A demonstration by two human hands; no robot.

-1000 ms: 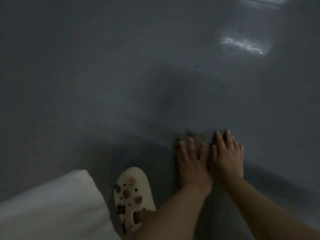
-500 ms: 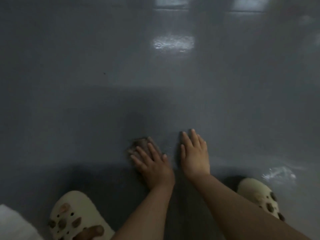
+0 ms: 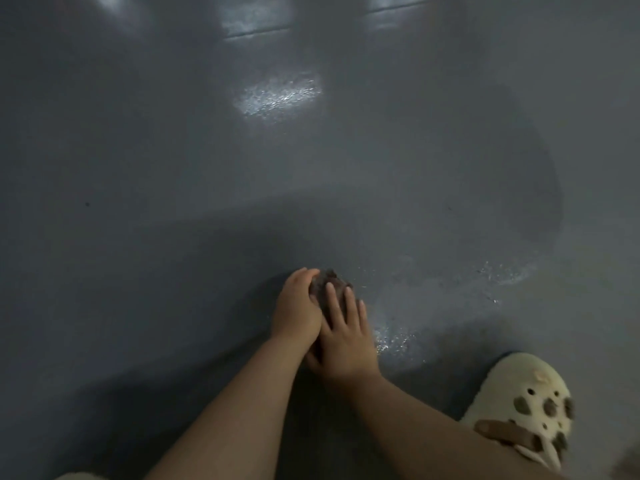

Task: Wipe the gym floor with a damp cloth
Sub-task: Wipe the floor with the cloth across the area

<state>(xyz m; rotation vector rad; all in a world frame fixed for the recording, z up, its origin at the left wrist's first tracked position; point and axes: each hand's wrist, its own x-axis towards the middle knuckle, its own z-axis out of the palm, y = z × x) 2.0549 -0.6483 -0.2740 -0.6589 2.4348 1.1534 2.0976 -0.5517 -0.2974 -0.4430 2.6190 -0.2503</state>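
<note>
A small dark brown cloth [image 3: 328, 283] lies bunched on the grey gym floor [image 3: 173, 237], near the bottom middle of the view. My left hand [image 3: 297, 308] cups its left side with fingers curled over the edge. My right hand [image 3: 346, 336] lies across it from the right, fingers straight and pressing down, the palm overlapping my left hand. Most of the cloth is hidden under both hands. Wet streaks [image 3: 394, 337] glisten on the floor just right of the hands.
A cream clog with charms [image 3: 526, 407] stands at the lower right, close to my right forearm. Light patches [image 3: 277, 95] reflect off the floor farther ahead. A dark damp arc [image 3: 540, 209] runs across the floor to the right.
My right hand has moved off the bare floor onto the cloth beside my left hand. My left hand's fingers have gone from flat to curled. The view has swung, so only the right clog shows.
</note>
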